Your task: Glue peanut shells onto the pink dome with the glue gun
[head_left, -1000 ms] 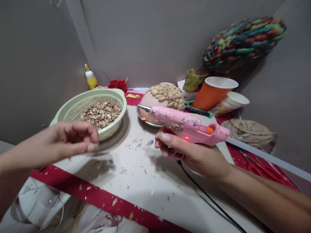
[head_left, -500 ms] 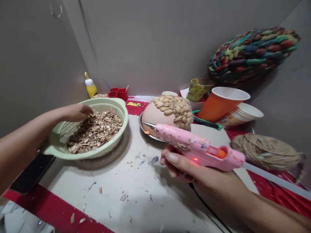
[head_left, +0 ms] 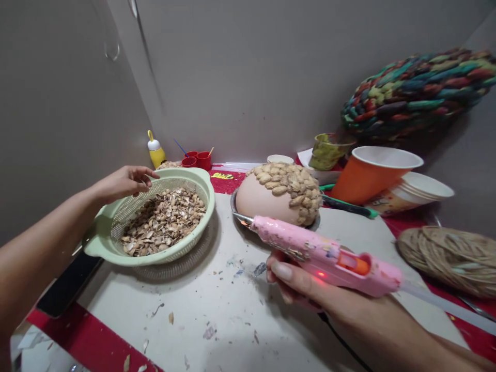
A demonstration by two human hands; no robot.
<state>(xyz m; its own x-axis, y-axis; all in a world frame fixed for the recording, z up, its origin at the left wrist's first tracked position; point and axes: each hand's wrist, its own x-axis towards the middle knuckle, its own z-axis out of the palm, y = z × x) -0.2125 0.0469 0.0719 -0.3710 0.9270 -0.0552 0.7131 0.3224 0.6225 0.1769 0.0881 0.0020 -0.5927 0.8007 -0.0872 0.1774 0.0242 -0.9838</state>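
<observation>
My left hand point(head_left: 126, 183) hovers over the back left rim of a pale green colander point(head_left: 211, 199), its fingers apart and nothing visible in them. Inside the colander lies a heap of nutshells point(head_left: 165, 222), pistachio-like halves. A pink hot glue gun point(head_left: 298, 243) with a lit red light is gripped in my right hand point(head_left: 306, 284), its nozzle pointing left. Just behind the nozzle, a smooth pinkish dome point(head_left: 261, 199) rests on a round metal plate point(head_left: 242, 226). Overlapping shells point(head_left: 290, 181) cover the dome's top and right side.
An orange paper cup point(head_left: 356, 175), stacked white cups point(head_left: 414, 194) and a twine ball point(head_left: 449, 258) stand right. Red pots point(head_left: 203, 161) and a yellow bottle point(head_left: 157, 155) are at the back. A phone point(head_left: 67, 284) lies left; the glue gun's cord point(head_left: 343, 343) trails forward.
My left hand has risen from the shells to above the colander's rim, its fingers now stretched out. The glue gun stays in my right hand. The whole view has shifted slightly.
</observation>
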